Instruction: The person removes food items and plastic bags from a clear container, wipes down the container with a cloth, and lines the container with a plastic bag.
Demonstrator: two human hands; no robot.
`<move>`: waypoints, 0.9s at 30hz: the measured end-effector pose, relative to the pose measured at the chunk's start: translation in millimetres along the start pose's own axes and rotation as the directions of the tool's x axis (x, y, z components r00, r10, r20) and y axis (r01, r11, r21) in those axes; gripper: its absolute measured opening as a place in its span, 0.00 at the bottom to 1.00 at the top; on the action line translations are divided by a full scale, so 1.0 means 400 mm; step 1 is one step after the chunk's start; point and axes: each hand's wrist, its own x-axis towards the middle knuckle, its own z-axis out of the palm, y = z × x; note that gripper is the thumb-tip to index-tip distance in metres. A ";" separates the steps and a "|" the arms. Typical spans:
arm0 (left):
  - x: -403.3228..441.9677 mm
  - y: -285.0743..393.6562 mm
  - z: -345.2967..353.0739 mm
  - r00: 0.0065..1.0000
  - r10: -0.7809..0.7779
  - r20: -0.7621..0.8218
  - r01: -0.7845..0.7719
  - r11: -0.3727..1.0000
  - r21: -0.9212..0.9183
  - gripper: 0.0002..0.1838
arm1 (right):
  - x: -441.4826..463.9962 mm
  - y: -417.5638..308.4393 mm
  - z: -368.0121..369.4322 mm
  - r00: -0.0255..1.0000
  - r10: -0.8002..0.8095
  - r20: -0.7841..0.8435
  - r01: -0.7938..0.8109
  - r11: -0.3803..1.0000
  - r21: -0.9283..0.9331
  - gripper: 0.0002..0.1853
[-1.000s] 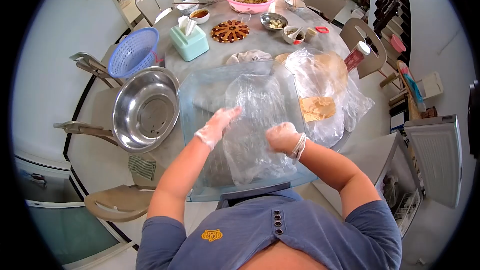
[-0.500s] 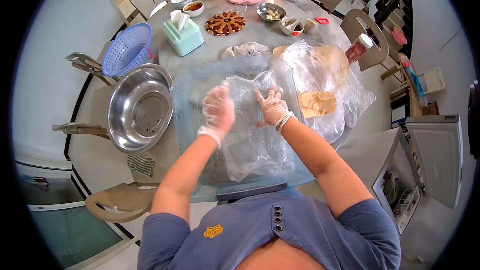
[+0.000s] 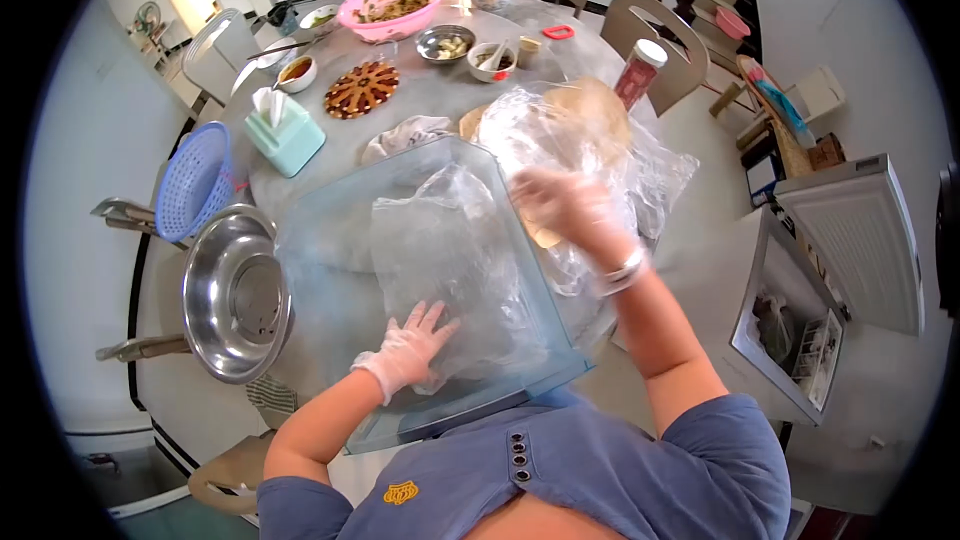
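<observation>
A clear bluish plastic drawer (image 3: 325, 270) rests at the near side of the table, turned slightly. A clear plastic sheet or bag (image 3: 425, 250) lies flat inside it. My left hand (image 3: 412, 345), in a thin clear glove, presses on the sheet's near left part with fingers spread. Gloved as well, my right hand (image 3: 575, 205) is past the drawer's right wall, over a crumpled clear plastic bag (image 3: 665, 175). Motion blurs its fingers, so any grip is unclear. Tan, flat, rounded pieces (image 3: 590, 110) show in and beside that bag.
A steel basin (image 3: 205, 310) and blue basket (image 3: 195, 180) stand left. Behind the drawer are a tissue box (image 3: 290, 135), a trivet (image 3: 360, 90), a pink basin of food (image 3: 348, 20) and several bowls. A red-labelled jar (image 3: 637, 75) stands right; a freezer door (image 3: 860, 240) hangs open.
My right hand has left the sheet and moved right over the crumpled bag. My left hand has come down onto the sheet, nearer me. The view has turned, and the drawer appears rotated.
</observation>
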 end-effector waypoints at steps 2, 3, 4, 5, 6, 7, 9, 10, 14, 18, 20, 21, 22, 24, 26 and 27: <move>-0.009 -0.002 -0.003 1.000 0.028 -0.009 -0.028 1.000 -0.004 0.47 | -0.010 0.155 -0.097 0.933 0.196 -0.302 -0.224 0.973 -0.059 0.08; -0.014 -0.003 -0.001 0.998 0.043 -0.054 -0.042 0.999 0.018 0.44 | -0.026 0.242 -0.148 0.840 0.392 -0.375 -0.398 0.915 0.064 0.11; -0.019 -0.004 0.001 0.994 0.054 -0.100 -0.050 0.998 0.040 0.41 | -0.069 0.346 -0.169 0.760 0.430 -0.488 -0.518 0.854 -0.054 0.15; -0.025 -0.004 0.003 0.994 0.052 -0.101 -0.048 0.998 0.043 0.41 | -0.112 0.450 -0.189 0.664 0.459 -0.591 -0.642 0.754 -0.136 0.20; -0.023 -0.002 -0.001 0.994 0.050 -0.101 -0.046 0.998 0.049 0.39 | -0.192 0.688 -0.159 0.617 0.556 -0.557 -0.703 0.708 -0.072 0.22; -0.024 0.002 -0.004 0.994 0.053 -0.096 -0.048 0.998 0.051 0.37 | -0.269 0.918 -0.130 0.562 0.646 -0.516 -0.760 0.649 -0.016 0.24; -0.028 0.017 -0.026 0.996 0.054 -0.077 -0.049 0.997 0.067 0.36 | -0.243 0.812 -0.126 0.440 0.754 -0.488 -0.839 0.539 0.076 0.22; -0.029 0.026 -0.034 0.997 0.064 -0.053 -0.060 0.995 0.083 0.35 | -0.229 0.756 -0.131 0.298 0.843 -0.447 -0.901 0.403 0.160 0.21; -0.033 0.037 -0.018 0.994 0.068 -0.089 -0.067 0.998 0.017 0.33 | -0.214 0.719 -0.169 0.435 0.896 -0.090 -0.751 0.417 0.512 0.17; -0.025 0.035 0.017 0.991 0.084 -0.108 -0.082 0.996 0.024 0.29 | -0.163 0.608 -0.242 0.461 0.829 -0.315 -0.376 0.505 0.777 0.12; -0.028 0.035 0.032 0.991 0.075 -0.111 -0.073 0.997 0.026 0.29 | -0.164 0.593 -0.277 0.483 0.781 -0.396 -0.191 0.536 0.823 0.12; -0.029 0.037 0.030 0.994 0.071 -0.087 -0.070 0.997 0.020 0.29 | -0.163 0.563 -0.307 0.567 0.708 -0.421 -0.133 0.583 0.801 0.12; -0.029 0.039 0.028 0.996 0.068 -0.064 -0.067 0.998 0.014 0.29 | -0.159 0.522 -0.338 0.644 0.625 -0.442 -0.072 0.624 0.779 0.12; -0.027 0.039 0.025 0.996 0.066 -0.064 -0.064 0.998 0.021 0.28 | -0.150 0.460 -0.381 0.622 0.616 -0.483 -0.013 0.625 0.780 0.11; -0.027 0.037 0.023 0.996 0.062 -0.064 -0.061 0.998 0.029 0.28 | -0.146 0.435 -0.425 0.677 0.518 -0.523 0.050 0.676 0.735 0.11; -0.028 0.036 0.022 0.996 0.069 -0.063 -0.067 0.997 0.037 0.28 | -0.140 0.403 -0.438 0.697 0.473 -0.538 0.092 0.686 0.722 0.11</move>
